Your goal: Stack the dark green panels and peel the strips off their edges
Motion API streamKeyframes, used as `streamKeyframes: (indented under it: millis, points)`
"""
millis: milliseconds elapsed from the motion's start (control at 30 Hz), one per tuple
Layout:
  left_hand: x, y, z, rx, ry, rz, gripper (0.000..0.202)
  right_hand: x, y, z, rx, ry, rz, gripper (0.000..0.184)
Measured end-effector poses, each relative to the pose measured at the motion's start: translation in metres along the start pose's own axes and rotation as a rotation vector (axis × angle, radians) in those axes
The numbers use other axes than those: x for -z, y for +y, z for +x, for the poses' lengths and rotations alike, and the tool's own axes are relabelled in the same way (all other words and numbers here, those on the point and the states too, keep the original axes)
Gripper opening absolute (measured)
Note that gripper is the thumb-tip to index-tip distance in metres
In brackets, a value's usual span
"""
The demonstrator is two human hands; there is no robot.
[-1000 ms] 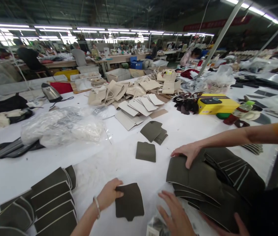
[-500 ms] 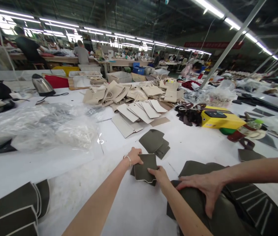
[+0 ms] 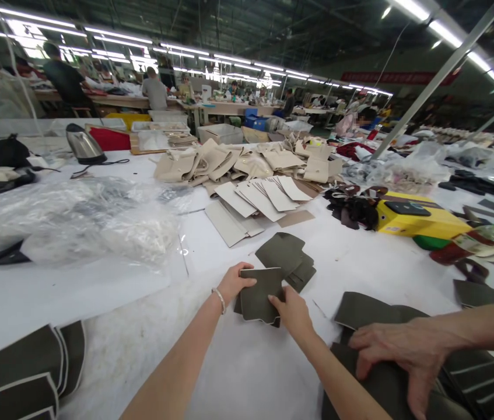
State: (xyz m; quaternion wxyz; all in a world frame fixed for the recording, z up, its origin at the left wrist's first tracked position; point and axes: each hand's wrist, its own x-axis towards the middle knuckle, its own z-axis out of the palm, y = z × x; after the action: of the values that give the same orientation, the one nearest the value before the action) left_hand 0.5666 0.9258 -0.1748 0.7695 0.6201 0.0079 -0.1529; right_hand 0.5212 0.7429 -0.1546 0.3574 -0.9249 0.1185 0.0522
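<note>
now both ur hands are out mid-table: left hand (image 3: 234, 282) & right hand (image 3: 291, 310) pinch the olive piece (image 3: 260, 296) onto another beside the small olive stack (image 3: 288, 259). co-worker's hand (image 3: 398, 350) presses the big pile (image 3: 373, 379).

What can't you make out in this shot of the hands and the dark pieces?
- Head view: piece under the top dark piece, hidden by it, the left hand and right hand.
- Dark stack at lower left, cut off by the frame edge.
- Co-worker's hand covers the large dark panels.
</note>
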Motion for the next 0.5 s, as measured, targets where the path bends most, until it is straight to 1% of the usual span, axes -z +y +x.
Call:
streamKeyframes:
  millis: [100, 167, 200, 267, 333, 400, 467, 500]
  points:
    - [0.005, -0.015, -0.004, 0.019, 0.037, -0.060, 0.043, -0.005, 0.001, 0.001, -0.056, -0.001, -0.093, 0.021]
    - [0.006, -0.019, -0.007, 0.031, 0.026, -0.108, 0.045, 0.003, 0.000, 0.002, -0.051, 0.009, -0.108, 0.024]
    - [0.006, -0.020, -0.009, 0.038, 0.020, -0.130, 0.045, 0.011, -0.002, 0.002, -0.031, 0.022, -0.103, 0.025]
    - [0.007, -0.022, -0.012, 0.046, 0.036, -0.168, 0.041, 0.034, -0.010, 0.000, 0.043, 0.062, -0.079, 0.025]
    - [0.009, -0.023, -0.015, 0.045, 0.095, -0.194, 0.038, 0.061, -0.023, -0.007, 0.136, 0.137, -0.057, 0.019]
    - [0.011, -0.025, -0.018, 0.031, 0.173, -0.210, 0.040, 0.082, -0.038, -0.018, 0.227, 0.240, -0.063, 0.013]
    - [0.012, -0.026, -0.022, 0.011, 0.243, -0.230, 0.048, 0.090, -0.053, -0.029, 0.310, 0.329, -0.098, 0.010]
    - [0.012, -0.026, -0.025, 0.002, 0.276, -0.244, 0.055, 0.088, -0.058, -0.035, 0.350, 0.352, -0.121, 0.009]
